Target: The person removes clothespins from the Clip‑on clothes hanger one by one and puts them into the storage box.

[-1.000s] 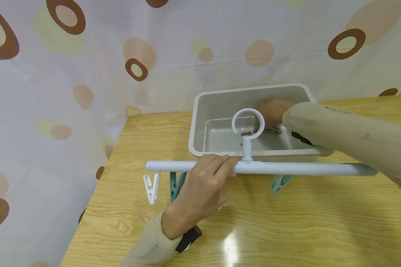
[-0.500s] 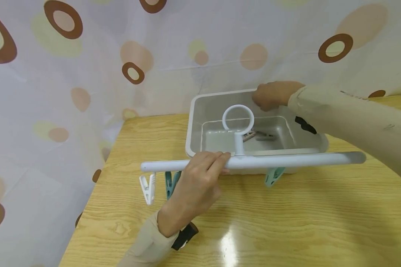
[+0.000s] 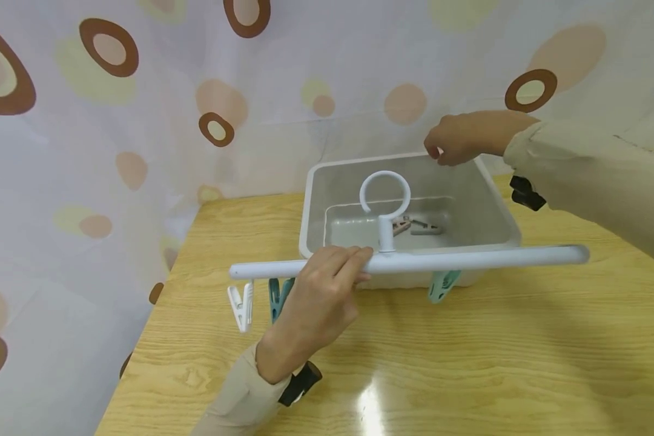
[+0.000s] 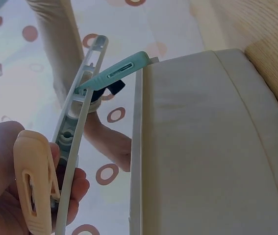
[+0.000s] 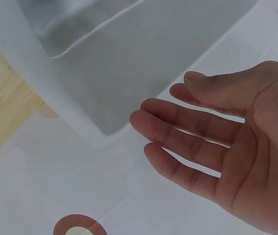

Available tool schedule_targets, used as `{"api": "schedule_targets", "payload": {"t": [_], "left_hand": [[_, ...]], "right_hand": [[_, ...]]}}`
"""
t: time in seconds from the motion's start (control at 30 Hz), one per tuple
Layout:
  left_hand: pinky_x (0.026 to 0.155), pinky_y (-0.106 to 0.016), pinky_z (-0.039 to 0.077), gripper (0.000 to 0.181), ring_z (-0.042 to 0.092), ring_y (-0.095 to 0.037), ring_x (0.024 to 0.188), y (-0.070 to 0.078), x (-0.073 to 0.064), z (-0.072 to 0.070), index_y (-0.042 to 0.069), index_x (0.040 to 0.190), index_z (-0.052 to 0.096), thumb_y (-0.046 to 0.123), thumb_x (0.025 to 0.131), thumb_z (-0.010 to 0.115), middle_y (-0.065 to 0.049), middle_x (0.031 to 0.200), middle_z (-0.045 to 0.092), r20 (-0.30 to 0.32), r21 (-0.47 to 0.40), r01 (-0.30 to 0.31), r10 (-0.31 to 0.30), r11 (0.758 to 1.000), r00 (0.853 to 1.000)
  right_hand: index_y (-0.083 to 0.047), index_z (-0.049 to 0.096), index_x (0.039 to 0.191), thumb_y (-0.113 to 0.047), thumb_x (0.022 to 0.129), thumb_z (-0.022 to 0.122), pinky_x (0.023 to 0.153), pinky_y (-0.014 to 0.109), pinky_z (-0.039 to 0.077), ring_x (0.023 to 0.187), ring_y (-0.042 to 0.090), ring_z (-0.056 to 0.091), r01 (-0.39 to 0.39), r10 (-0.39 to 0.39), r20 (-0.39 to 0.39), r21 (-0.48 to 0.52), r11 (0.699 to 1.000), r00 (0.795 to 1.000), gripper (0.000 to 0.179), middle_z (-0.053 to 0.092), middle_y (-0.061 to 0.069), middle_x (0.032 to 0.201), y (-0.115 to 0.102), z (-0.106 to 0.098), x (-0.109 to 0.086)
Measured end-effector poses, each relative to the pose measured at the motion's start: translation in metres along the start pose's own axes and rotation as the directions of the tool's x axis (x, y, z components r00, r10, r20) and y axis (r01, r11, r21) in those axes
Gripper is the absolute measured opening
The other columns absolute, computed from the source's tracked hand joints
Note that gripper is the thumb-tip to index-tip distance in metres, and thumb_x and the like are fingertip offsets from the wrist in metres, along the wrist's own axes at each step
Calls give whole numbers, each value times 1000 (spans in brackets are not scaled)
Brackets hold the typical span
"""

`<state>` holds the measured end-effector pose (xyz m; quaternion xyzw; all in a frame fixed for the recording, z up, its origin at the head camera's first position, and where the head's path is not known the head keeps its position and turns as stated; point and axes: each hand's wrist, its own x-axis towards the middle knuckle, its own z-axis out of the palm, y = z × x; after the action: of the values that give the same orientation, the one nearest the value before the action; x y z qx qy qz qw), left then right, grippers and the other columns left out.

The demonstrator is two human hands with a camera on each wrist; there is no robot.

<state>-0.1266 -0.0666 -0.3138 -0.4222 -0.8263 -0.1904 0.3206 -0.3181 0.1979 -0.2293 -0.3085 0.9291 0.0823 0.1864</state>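
Observation:
My left hand (image 3: 318, 297) grips a pale plastic clip hanger (image 3: 469, 259) by its bar, left of the ring-shaped hook (image 3: 408, 192). From the bar hang a white clothespin (image 3: 242, 307), a dark teal one (image 3: 275, 300) and a light teal one (image 3: 443, 286). The left wrist view also has a peach clothespin (image 4: 33, 181) beside my fingers. Over the far right rim of a grey plastic bin (image 3: 482, 200) hovers my right hand (image 3: 463, 138). Its fingers are loosely bent and nothing is in them, as the right wrist view makes plain.
Several clothespins, among them a brownish one (image 3: 401, 227) and a grey one (image 3: 426, 229), lie on the bin's floor. The bin stands on a wooden table (image 3: 469, 363), close to a patterned curtain (image 3: 283, 72) behind it.
My right hand has risen out of the bin and moved back and right to its far rim. The hanger, still in my left hand, has shifted slightly left in view.

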Motion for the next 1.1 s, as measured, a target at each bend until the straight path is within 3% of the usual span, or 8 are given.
{"api": "schedule_targets", "payload": {"t": [0.57, 0.7, 0.83, 0.93, 1.1], "left_hand": [[84, -28, 52, 22, 65, -23, 87, -5, 2, 1, -5, 106, 67, -3, 84, 69, -12, 97, 70, -4, 8, -2, 2, 1000, 1000], [84, -29, 52, 22, 65, -23, 87, -6, 2, 1, -5, 106, 67, -3, 84, 68, -12, 96, 70, -7, 7, -3, 3, 1000, 1000], [83, -29, 53, 22, 65, -23, 87, -7, 2, -1, -6, 106, 67, -3, 85, 68, -12, 96, 70, -4, 8, -6, 6, 1000, 1000], [83, -29, 52, 22, 65, -23, 88, -8, 3, -2, -6, 106, 67, -3, 85, 67, -12, 97, 70, -1, 9, -14, 14, 1000, 1000], [84, -30, 52, 22, 65, -23, 88, -8, 4, -3, -6, 106, 67, -4, 84, 68, -12, 98, 70, -2, 9, -22, 22, 1000, 1000]], "right_hand": [[-6, 61, 115, -16, 96, 58, 74, 42, 50, 88, 24, 60, 95, -83, -115, 101, 990, 990, 22, 65, 8, 98, -15, -12, -40], [-5, 62, 115, -15, 95, 59, 75, 42, 51, 88, 25, 62, 110, -92, -177, 95, 989, 980, 22, 67, 8, 98, -21, -10, -49], [-2, 62, 114, -14, 94, 61, 75, 43, 52, 85, 26, 64, 99, -69, -316, 81, 992, 946, 23, 69, 9, 94, -29, -4, -62], [0, 63, 111, -11, 93, 61, 71, 42, 51, 81, 25, 65, 88, -39, -435, 93, 992, 900, 22, 70, 10, 91, -36, 2, -73], [-1, 66, 106, -6, 91, 63, 63, 38, 50, 72, 18, 64, 98, -20, -555, 111, 989, 832, 16, 70, 8, 86, -45, 9, -93]]}}
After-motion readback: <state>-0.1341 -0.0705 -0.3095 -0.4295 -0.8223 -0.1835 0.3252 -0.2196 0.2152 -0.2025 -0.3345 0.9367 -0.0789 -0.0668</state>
